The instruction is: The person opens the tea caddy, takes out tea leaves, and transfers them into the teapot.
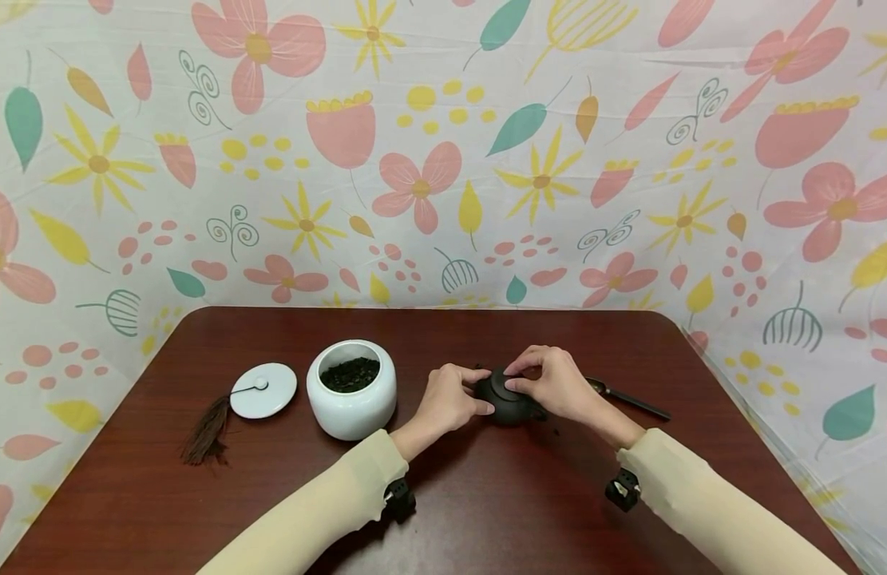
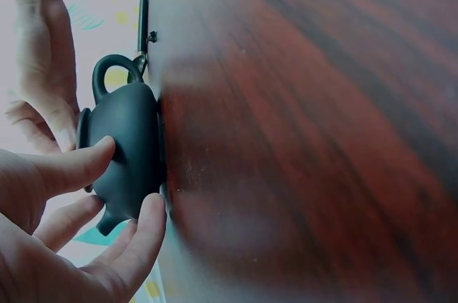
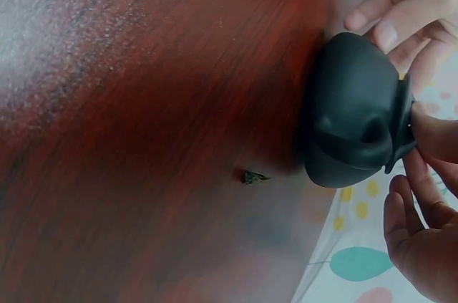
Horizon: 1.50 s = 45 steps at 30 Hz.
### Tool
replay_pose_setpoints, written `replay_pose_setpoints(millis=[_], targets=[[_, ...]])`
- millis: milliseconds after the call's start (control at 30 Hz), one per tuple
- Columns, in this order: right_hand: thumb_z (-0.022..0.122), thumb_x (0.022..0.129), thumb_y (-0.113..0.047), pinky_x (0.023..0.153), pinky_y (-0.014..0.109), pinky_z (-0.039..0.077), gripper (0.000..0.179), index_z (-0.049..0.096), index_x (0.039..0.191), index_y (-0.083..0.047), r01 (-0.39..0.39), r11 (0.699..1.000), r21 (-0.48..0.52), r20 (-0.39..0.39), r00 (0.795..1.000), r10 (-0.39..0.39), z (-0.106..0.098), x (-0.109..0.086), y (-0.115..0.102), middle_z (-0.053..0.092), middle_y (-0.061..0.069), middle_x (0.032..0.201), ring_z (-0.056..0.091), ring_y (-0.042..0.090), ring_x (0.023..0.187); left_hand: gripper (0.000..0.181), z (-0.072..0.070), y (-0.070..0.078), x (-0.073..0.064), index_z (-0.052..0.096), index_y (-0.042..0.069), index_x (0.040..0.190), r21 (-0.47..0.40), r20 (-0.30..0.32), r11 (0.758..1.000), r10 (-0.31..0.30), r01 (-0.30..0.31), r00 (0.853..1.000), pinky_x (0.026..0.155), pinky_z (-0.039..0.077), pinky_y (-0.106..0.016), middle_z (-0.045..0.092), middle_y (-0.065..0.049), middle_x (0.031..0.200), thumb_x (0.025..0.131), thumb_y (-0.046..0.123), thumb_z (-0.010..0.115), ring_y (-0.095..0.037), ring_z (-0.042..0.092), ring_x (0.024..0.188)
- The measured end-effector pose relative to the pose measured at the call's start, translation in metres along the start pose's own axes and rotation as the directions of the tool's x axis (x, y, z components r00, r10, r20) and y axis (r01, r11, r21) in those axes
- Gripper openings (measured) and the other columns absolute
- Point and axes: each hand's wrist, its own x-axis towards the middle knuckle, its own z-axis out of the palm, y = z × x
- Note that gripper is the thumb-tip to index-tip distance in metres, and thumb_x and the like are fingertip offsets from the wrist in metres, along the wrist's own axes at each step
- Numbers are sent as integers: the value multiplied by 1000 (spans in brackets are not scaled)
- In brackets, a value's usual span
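Note:
A small dark teapot (image 1: pixel 513 413) stands on the table between both hands. My left hand (image 1: pixel 445 398) grips its body from the spout side, with the thumb and fingers spread around it in the left wrist view. From above, my right hand (image 1: pixel 560 386) pinches the teapot lid (image 3: pixel 403 127) between thumb and fingers. The lid is at the teapot's mouth and looks slightly tilted in the right wrist view; whether it is fully seated I cannot tell. The looped teapot handle (image 2: pixel 107 70) points toward the right-hand side.
Left of the hands stands a white jar (image 1: pixel 351 415) holding dark tea leaves (image 1: pixel 351 374). Farther left lies a white jar lid (image 1: pixel 272 402) with a brown tassel (image 1: pixel 209 435). A slim dark-handled tool (image 1: pixel 637 402) lies behind the right hand. A tea leaf bit (image 3: pixel 252 177) rests near the teapot.

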Motion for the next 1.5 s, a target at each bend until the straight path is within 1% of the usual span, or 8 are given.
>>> replay_pose_setpoints(millis=[333, 500, 800, 967, 1167, 1300, 1433, 1500], targets=[[85, 89, -5, 81, 51, 53, 12, 84, 100, -8, -2, 1000, -7, -4, 1000, 2, 3, -1, 0, 73, -1, 95, 64, 27, 95, 53, -1, 1, -1, 79, 17, 128, -10, 2, 1000, -11, 11, 1000, 69, 59, -25, 78, -7, 108, 78, 6, 94, -11, 74, 86], [86, 89, -5, 82, 50, 52, 12, 84, 100, -9, -1, 1000, 5, -12, 1000, 1, 3, -2, 2, 74, -2, 96, 64, 26, 96, 52, -2, 1, -1, 79, 16, 127, -13, 3, 1000, -6, 6, 1000, 68, 59, -25, 78, -7, 107, 78, 5, 94, -10, 74, 85], [86, 88, -5, 82, 52, 55, 14, 84, 101, -10, -11, 999, 37, -21, 1000, 11, 6, -1, 4, 74, -3, 97, 66, 23, 97, 52, -2, 2, -2, 79, 15, 128, -16, 3, 1000, 1, -1, 1000, 69, 59, -26, 78, -9, 109, 79, 5, 94, -11, 75, 85], [86, 88, -5, 83, 51, 58, 17, 83, 104, -8, -24, 998, 64, -30, 999, 26, 6, -3, 4, 74, 0, 99, 68, 24, 98, 52, -1, 2, -1, 79, 15, 128, -9, 3, 1000, 8, -8, 1000, 70, 59, -26, 78, -8, 108, 79, 6, 94, -11, 74, 85], [86, 89, -6, 85, 50, 59, 24, 81, 112, -4, -60, 994, 94, -65, 996, 66, 3, -5, 1, 73, 6, 104, 70, 25, 99, 51, -4, 3, -2, 78, 12, 128, -6, -1, 999, 42, -42, 999, 73, 60, -28, 79, -8, 105, 79, 8, 94, -12, 75, 85], [86, 89, -7, 87, 51, 58, 27, 79, 115, -2, -67, 992, 111, -97, 992, 78, 2, -8, -2, 73, 8, 107, 71, 26, 100, 49, -8, 6, -5, 79, 12, 126, -14, -16, 999, 52, -53, 999, 77, 61, -32, 78, -9, 103, 80, 9, 94, -18, 76, 90], [86, 90, -9, 87, 48, 58, 25, 80, 115, -5, -61, 991, 119, -132, 988, 77, 0, -14, -6, 73, 8, 107, 70, 26, 99, 45, -14, 7, -12, 80, 14, 124, -4, -16, 998, 60, -61, 998, 80, 60, -35, 78, -11, 105, 81, 10, 92, -23, 76, 96], [86, 90, -9, 86, 49, 57, 24, 80, 114, -8, -54, 991, 120, -150, 986, 72, 0, -16, -9, 74, 7, 107, 70, 26, 99, 43, -18, 8, -16, 81, 14, 123, 9, -13, 997, 78, -78, 997, 80, 60, -36, 77, -11, 108, 82, 11, 92, -23, 76, 98]])
